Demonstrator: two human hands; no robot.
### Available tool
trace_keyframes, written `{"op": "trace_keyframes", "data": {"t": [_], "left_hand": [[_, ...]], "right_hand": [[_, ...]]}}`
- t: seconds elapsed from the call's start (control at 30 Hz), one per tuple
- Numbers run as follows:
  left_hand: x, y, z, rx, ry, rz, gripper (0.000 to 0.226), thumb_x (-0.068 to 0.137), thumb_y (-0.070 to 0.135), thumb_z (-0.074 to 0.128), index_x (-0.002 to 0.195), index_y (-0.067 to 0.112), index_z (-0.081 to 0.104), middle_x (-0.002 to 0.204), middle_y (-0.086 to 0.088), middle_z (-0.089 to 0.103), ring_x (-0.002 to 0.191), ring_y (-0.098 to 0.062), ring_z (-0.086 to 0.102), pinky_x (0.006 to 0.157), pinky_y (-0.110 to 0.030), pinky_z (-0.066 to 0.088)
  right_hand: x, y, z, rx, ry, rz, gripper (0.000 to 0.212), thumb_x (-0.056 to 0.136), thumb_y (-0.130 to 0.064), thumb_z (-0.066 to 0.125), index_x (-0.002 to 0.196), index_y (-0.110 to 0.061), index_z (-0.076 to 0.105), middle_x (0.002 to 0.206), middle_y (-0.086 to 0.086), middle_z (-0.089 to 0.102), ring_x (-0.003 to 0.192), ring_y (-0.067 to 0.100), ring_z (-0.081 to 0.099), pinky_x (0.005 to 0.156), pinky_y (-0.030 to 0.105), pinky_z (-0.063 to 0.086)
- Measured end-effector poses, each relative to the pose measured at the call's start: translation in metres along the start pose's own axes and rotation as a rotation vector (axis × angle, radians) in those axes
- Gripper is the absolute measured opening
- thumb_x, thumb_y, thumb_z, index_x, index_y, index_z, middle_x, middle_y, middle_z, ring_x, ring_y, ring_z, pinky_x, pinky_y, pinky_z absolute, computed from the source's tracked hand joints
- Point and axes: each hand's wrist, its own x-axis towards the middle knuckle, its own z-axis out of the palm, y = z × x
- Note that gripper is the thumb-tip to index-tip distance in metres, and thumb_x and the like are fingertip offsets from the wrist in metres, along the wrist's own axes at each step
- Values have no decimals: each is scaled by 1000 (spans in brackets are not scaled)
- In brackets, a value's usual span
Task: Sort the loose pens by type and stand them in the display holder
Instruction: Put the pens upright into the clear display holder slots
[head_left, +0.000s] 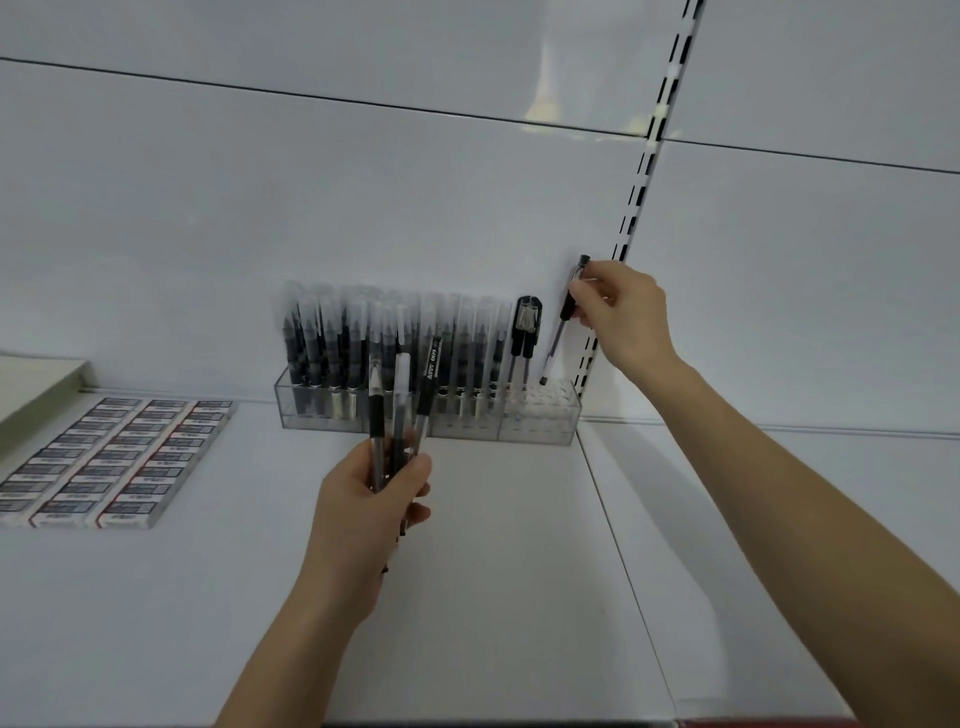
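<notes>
A: Right hand (618, 312)?

B: Closed on a single pen (563, 322), gripped near its upper end, black grip and clear barrel. The pen is tilted, its lower tip just above the right end of the holder (540, 431).

A: In a hole yet?

B: Blurry there, I think the tip is over the holes, not in one. Can't say for sure.

A: Left hand (374, 499)?

B: Fist wrapped around a bunch of pens (400, 410), roughly three or four, pointing up in front of the holder. One has a white cap, one has a black barrel with print on it.

A: Holder?

B: Clear plastic, on the white shelf (493, 545) against the back wall. Left and middle parts are packed with standing pens with frosted caps (384, 338). To their right, two pens with black clips (527, 332) stand together. The far right section shows mostly bare holes.

A: Anything else?

B: Rows of small boxed items (114, 457), erasers maybe, flat on the shelf at the left, well apart from the holder.
</notes>
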Motion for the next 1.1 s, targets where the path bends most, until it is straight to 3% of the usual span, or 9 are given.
{"op": "trace_keyframes", "data": {"t": [0.2, 0.43, 0.53, 0.67, 0.77, 0.9, 1.0, 1.1], "left_hand": [[-4, 2, -1, -58, 3, -6, 13, 85, 7, 59, 89, 19, 63, 77, -2, 64, 62, -7, 62, 52, -17, 51], [-7, 8, 2, -117, -64, 5, 9, 86, 8, 55, 90, 11, 62, 76, -3, 71, 57, -5, 64, 47, -16, 49], [-8, 9, 6, -132, -108, 17, 9, 86, 9, 55, 90, 12, 63, 72, -1, 73, 59, -7, 66, 47, -16, 49], [-8, 10, 20, -124, -186, 28, 12, 86, 8, 54, 94, 11, 62, 75, 0, 74, 62, -9, 68, 49, -17, 50], [-11, 9, 31, -100, -240, 40, 13, 87, 7, 54, 97, 14, 59, 78, 0, 74, 62, -11, 68, 49, -18, 51], [-10, 6, 34, -82, -233, 22, 6, 88, 9, 53, 94, 10, 54, 82, -6, 73, 70, -15, 71, 52, -21, 54], [-8, 4, 25, -47, -162, 19, 9, 89, 16, 52, 95, 11, 56, 89, -6, 71, 73, -14, 71, 54, -22, 56], [-9, 4, 17, 8, -108, 31, 15, 89, 23, 50, 93, 12, 60, 67, -1, 62, 46, -10, 59, 42, -18, 46]], "right_hand": [[-9, 10, 13, -138, -141, 10, 17, 91, -10, 52, 94, 3, 62, 86, 18, 67, 83, 33, 64, 82, 45, 51], [-19, 13, 11, -144, -119, 156, 23, 87, -22, 60, 101, -3, 64, 93, 13, 69, 89, 25, 65, 88, 39, 50], [-38, 0, -3, 138, -38, 239, 13, 87, -20, 59, 87, -9, 65, 79, 4, 69, 73, 12, 67, 76, 32, 55], [-71, -25, -7, 462, -314, 354, 15, 88, -25, 59, 87, -13, 67, 80, 2, 73, 71, 9, 69, 64, 20, 54], [-81, -29, -7, 564, -361, 384, 15, 88, -23, 59, 91, -10, 68, 83, 5, 73, 73, 14, 69, 62, 19, 54], [-78, -24, -16, 687, -282, 429, 10, 89, -14, 57, 87, -7, 65, 75, 4, 73, 62, 14, 69, 57, 20, 55], [-57, -13, -29, 709, -5, 418, 6, 89, -11, 57, 92, -8, 61, 78, 7, 69, 57, 11, 67, 60, 21, 57], [-37, -2, -36, 439, 167, 281, 9, 89, -11, 58, 97, -9, 60, 80, 9, 65, 60, 12, 65, 67, 23, 57]]}}
